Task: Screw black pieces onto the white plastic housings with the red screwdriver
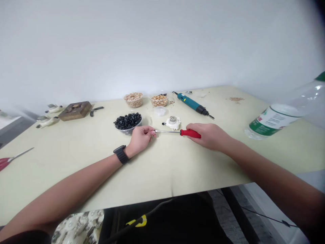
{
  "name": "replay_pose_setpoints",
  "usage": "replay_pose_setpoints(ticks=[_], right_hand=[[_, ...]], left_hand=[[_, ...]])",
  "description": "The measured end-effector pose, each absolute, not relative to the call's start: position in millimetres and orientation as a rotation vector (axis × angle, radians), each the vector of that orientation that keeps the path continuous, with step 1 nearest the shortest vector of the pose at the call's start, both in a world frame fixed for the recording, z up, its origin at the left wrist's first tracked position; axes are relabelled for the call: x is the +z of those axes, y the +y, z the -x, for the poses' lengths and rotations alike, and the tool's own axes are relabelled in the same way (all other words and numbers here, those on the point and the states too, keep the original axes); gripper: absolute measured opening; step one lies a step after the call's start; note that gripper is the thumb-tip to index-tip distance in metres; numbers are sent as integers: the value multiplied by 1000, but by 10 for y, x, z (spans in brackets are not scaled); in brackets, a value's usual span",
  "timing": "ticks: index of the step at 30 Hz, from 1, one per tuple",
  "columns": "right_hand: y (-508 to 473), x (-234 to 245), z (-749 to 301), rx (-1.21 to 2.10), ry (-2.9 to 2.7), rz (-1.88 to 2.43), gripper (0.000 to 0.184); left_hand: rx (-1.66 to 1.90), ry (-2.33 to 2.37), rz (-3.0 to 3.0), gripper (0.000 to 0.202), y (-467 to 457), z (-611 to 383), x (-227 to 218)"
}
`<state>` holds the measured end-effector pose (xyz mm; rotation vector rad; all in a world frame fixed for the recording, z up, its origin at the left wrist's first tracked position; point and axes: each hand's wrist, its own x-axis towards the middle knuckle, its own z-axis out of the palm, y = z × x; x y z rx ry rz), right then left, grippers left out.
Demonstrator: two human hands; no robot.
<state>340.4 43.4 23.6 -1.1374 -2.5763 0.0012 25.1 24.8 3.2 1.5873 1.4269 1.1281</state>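
Note:
My right hand (207, 135) is wrapped round the red handle of a screwdriver (190, 133), whose metal shaft points left. At the shaft's tip, my left hand (141, 139) is closed in a pinch; a tiny dark bit shows there, too small to name. Just behind the shaft sits a white plastic part with a round grey motor-like piece (173, 122) on the table. A clear bowl of small black pieces (128, 122) stands directly behind my left hand.
Behind are bowls of tan pieces (133, 100) and small brass-coloured pieces (159, 100), a clear lid (160, 110) and a teal electric screwdriver (191, 103). Left lie a wooden block (75, 111) and red-handled tool (10, 162). A bottle (275, 118) leans right. White parts (81, 227) sit below the table edge.

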Motion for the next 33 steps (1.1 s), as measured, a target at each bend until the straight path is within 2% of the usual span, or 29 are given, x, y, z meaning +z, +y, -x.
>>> replay_pose_setpoints(ticks=[7, 13, 22, 29, 33], right_hand=[[429, 251, -3423, 68, -2544, 963, 21], [416, 234, -3384, -12, -2581, 1106, 14], [419, 291, -3417, 143, -2526, 978, 23], [386, 330, -3393, 192, -2555, 1219, 22], [428, 357, -3436, 231, -2531, 1089, 24]], left_hand=[[1145, 1426, -1569, 21, 257, -242, 29], [1147, 1407, -1572, 21, 270, -235, 7], [1142, 1412, -1594, 20, 266, -235, 7], [1132, 1432, -1609, 23, 273, -232, 1], [1131, 1426, -1604, 22, 278, -236, -5]])
